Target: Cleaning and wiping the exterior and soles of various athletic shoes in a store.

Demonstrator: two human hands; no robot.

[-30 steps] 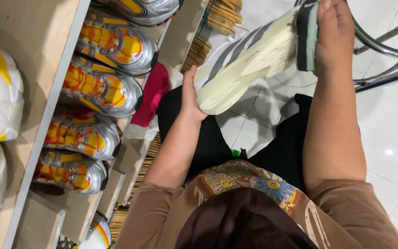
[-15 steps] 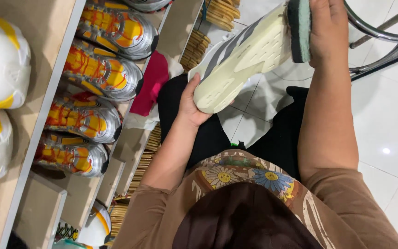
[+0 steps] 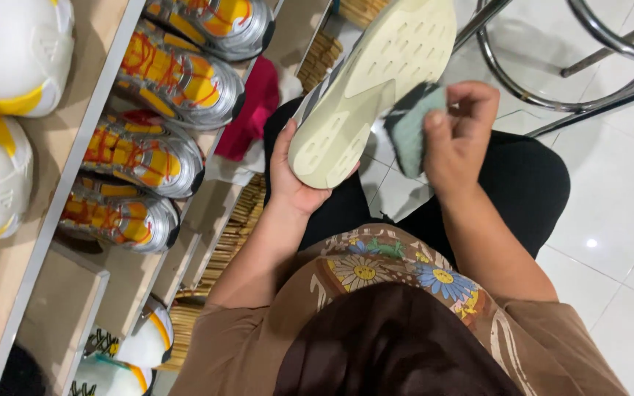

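White floor tiles [image 3: 610, 213] lie beneath, with silver-and-orange sneakers [image 3: 185, 81] shelved at left. Left hand [image 3: 295, 180] cups the toe of an upturned cream-soled sneaker [image 3: 368, 88]; right hand [image 3: 456, 139] pinches a green sponge [image 3: 411, 126] against its sole.

The person wears a brown short-sleeved top [image 3: 258, 345] and black trousers [image 3: 522, 183]. Just above a dark brown head covering [image 3: 390, 345] lies a scarf printed with daisies and blue flowers [image 3: 398, 268].

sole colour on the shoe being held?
Cream, off-white sole, with shallow dimples; head view shows it. Left hand holds the shoe, right hand a grey-green sponge.
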